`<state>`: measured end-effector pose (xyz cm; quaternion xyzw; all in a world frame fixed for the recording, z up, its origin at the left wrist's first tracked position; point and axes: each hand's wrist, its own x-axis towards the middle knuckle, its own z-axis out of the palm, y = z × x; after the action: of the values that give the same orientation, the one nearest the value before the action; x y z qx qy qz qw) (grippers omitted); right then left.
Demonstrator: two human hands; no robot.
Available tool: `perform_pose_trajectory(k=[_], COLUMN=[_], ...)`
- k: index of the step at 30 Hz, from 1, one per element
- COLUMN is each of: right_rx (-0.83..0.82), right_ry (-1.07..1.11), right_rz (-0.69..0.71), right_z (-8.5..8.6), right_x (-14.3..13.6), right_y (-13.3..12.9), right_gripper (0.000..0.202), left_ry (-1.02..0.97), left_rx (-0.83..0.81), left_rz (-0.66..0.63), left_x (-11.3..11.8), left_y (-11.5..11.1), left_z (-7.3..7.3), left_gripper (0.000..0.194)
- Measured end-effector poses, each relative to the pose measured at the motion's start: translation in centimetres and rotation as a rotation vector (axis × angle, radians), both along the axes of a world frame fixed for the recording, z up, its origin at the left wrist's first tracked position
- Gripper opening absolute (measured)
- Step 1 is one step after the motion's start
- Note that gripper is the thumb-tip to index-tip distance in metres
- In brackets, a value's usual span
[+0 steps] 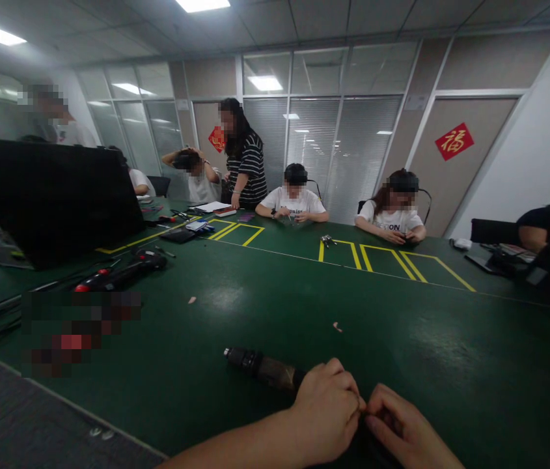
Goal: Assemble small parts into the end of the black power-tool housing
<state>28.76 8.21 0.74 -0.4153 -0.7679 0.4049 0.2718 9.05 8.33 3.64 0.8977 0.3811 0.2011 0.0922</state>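
- Right-hand grip (409,426): curled narrow, fingertips meeting the left's; contents hidden.
- Left-hand grip (326,413): bent over the rear of a dark cylindrical tool (267,371); cannot tell whether it clasps it.
- That tool's long axis points left and slightly away from the nearer, left grip, along the green counter (265,306).
- Farther left: red-and-black tool (123,273).

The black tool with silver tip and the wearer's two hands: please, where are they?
Black tool (265,369), head view: on its body.
Left hand (326,410), head view: on its back.
Right hand (410,425), head view: on its middle.
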Motion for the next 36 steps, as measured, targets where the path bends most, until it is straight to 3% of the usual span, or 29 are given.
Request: perform_pose_trajectory(k=[5,15,25,32,36], right_rx=[-0.016,-0.017,-0.008,0.032,0.061], right_ry=[0.043,-0.018,-0.049,-0.024,-0.026], right_rz=[-0.024,-0.025,-0.011,-0.041,-0.033], right_z=[-0.2,0.1,0.3,-0.1,-0.6], right_x=[-0.3,-0.4,-0.4,-0.4,-0.3], right_y=[0.2,-0.1,-0.1,0.0,0.1], right_gripper=[0.029,0.035,0.031,0.032,0.032], left_ry=[-0.002,0.036,0.287,0.195,0.155], left_rx=[0.002,0.046,0.244,0.118,0.074], left_rz=[0.025,0.084,-0.094,-0.1,-0.104], left_x=[0.2,0.1,0.6,-0.3,-0.3], left_y=[-0.2,0.3,1.3,0.3,0.2], left_z=[0.3,0.0,-1.4,0.9,1.2], left_gripper=[0.005,0.016,0.017,0.009,0.008])
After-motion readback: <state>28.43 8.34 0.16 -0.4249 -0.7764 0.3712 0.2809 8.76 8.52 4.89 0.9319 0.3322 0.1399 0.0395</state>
